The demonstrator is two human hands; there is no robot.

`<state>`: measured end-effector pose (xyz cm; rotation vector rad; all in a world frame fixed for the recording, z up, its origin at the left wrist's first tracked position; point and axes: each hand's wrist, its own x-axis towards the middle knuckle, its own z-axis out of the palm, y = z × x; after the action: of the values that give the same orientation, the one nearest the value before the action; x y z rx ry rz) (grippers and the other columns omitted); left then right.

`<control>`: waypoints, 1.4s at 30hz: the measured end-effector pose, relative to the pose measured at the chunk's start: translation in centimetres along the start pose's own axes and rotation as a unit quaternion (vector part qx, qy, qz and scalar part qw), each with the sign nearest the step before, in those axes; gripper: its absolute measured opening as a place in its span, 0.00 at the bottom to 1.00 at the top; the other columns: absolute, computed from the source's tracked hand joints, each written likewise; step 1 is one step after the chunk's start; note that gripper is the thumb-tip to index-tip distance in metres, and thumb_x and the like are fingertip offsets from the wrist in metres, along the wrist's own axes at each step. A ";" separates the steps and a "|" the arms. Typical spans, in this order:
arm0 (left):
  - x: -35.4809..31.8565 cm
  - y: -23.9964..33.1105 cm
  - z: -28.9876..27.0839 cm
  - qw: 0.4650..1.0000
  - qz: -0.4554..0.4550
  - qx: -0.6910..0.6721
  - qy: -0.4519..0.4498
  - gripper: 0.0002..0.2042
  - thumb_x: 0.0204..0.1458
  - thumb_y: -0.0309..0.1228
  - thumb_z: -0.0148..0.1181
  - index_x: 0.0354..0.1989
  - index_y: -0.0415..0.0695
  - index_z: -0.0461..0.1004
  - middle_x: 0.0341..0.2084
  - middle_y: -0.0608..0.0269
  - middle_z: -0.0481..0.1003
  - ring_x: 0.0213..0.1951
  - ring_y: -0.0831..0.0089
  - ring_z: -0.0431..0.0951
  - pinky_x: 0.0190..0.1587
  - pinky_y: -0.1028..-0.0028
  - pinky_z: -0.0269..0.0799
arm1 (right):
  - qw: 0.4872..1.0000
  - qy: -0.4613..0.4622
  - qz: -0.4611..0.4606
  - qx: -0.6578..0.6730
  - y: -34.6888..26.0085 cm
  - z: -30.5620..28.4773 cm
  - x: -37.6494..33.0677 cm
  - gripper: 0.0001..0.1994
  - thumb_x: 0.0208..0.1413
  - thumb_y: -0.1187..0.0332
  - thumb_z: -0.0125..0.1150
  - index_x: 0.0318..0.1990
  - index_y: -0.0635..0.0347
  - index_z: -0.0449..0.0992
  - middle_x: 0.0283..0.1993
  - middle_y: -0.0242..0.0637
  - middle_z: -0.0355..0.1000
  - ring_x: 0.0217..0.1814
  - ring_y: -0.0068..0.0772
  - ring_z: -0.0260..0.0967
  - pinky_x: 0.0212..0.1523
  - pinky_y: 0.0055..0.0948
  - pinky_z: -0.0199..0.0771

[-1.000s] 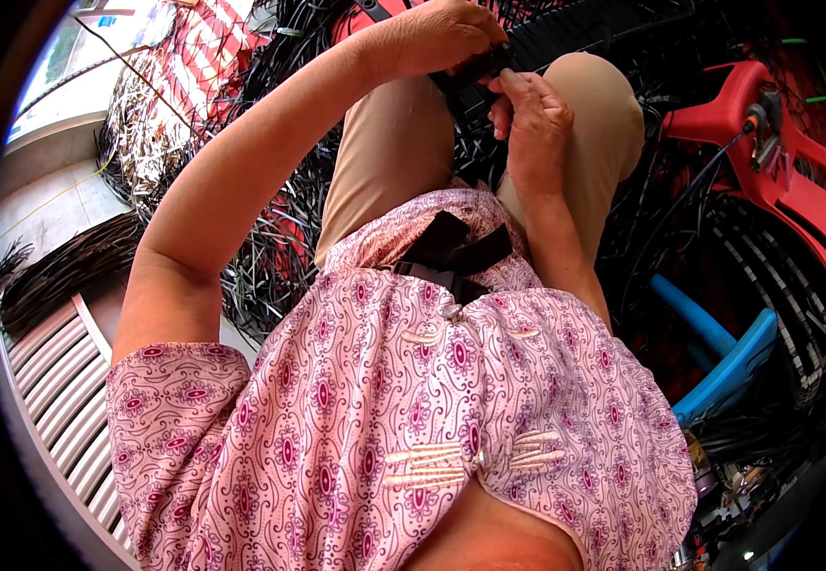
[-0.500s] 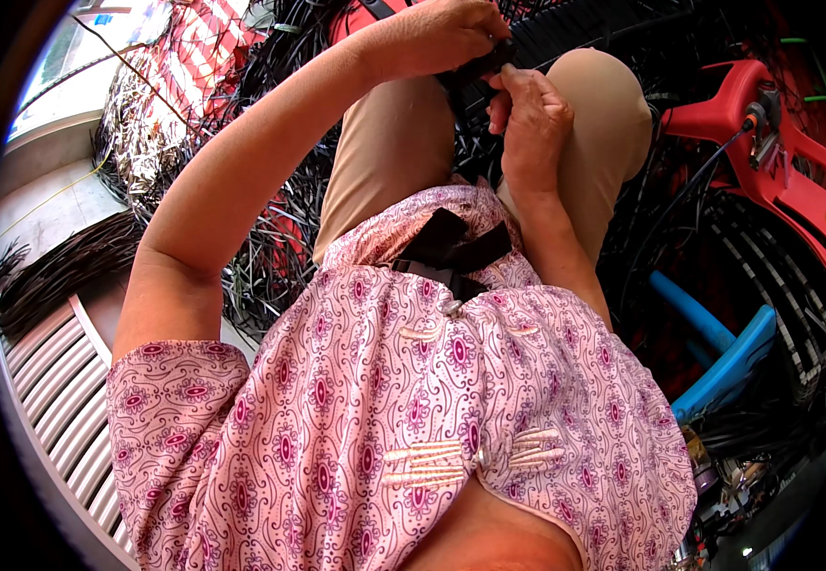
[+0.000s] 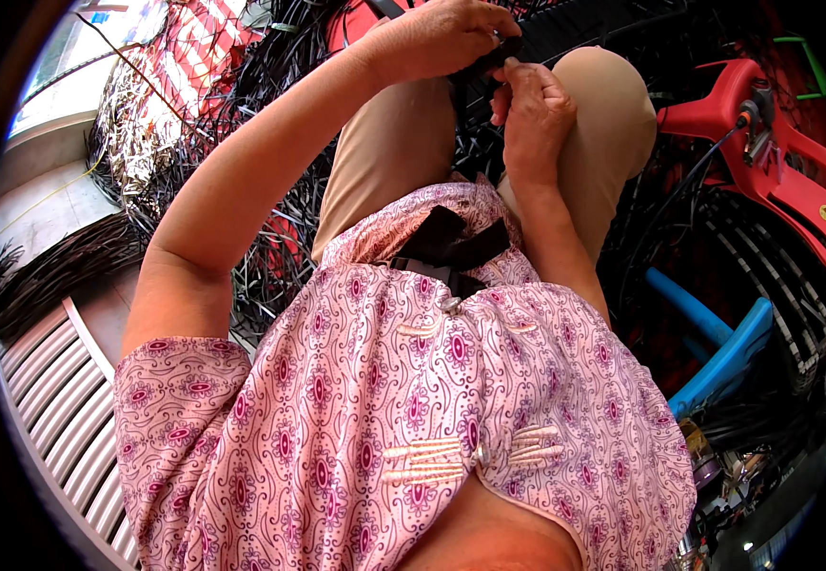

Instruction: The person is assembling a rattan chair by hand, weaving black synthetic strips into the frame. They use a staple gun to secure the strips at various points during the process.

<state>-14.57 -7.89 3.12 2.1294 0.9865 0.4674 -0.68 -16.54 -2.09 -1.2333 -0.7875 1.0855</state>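
Observation:
My left hand [image 3: 456, 40] is closed around a small black piece [image 3: 485, 63] above the gap between my knees. Most of that piece is covered by the fingers, and its kind cannot be made out. Close to its right end, my right hand [image 3: 539, 112] is closed, thumb and forefinger pinched together. Whatever those fingertips pinch is too small or too dark to name. The two hands nearly touch at the black piece. Behind and below them lie many thin black strips [image 3: 480, 143].
A red plastic chair-like frame [image 3: 746, 105] with a corded metal part stands at the right. Below it is a blue plastic piece [image 3: 727, 357]. Tangled black strips [image 3: 270, 105] cover the left side, beside a red-and-white sheet [image 3: 199, 43]. White slats [image 3: 70, 400] are at lower left.
Both hands stay together at the black piece, shifted very slightly to the right. The grip looks the same. The view has tilted a little.

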 end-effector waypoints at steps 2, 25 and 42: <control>0.1 -2.6 0.6 0.998 0.059 0.013 0.001 0.15 0.57 0.27 0.53 0.51 0.38 0.77 0.39 0.54 0.81 0.40 0.66 0.81 0.47 0.70 0.75 | 1.000 -0.002 0.000 -0.006 -0.1 0.1 -0.1 0.15 0.61 0.67 0.58 0.24 0.66 0.77 0.13 0.29 0.66 0.12 0.16 0.59 0.14 0.21 0.57; 0.7 0.2 -0.3 0.998 -0.043 -0.048 -0.028 0.14 0.51 0.29 0.56 0.45 0.38 0.80 0.35 0.48 0.81 0.39 0.59 0.82 0.45 0.65 0.76 | 0.995 0.015 -0.069 -0.065 0.3 -0.7 -0.4 0.13 0.62 0.69 0.57 0.26 0.66 0.77 0.16 0.30 0.69 0.15 0.16 0.64 0.17 0.20 0.64; 1.1 -0.7 0.7 1.000 -0.025 -0.003 0.001 0.14 0.50 0.29 0.57 0.43 0.38 0.81 0.37 0.46 0.81 0.42 0.56 0.82 0.48 0.64 0.76 | 0.999 -0.004 0.007 -0.034 -0.5 -0.5 -0.5 0.12 0.62 0.69 0.57 0.28 0.66 0.76 0.18 0.33 0.69 0.17 0.21 0.63 0.20 0.22 0.65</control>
<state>-13.83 -7.05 2.16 2.0940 1.0364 0.4484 -0.29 -17.21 -1.62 -1.2940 -0.8297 1.0824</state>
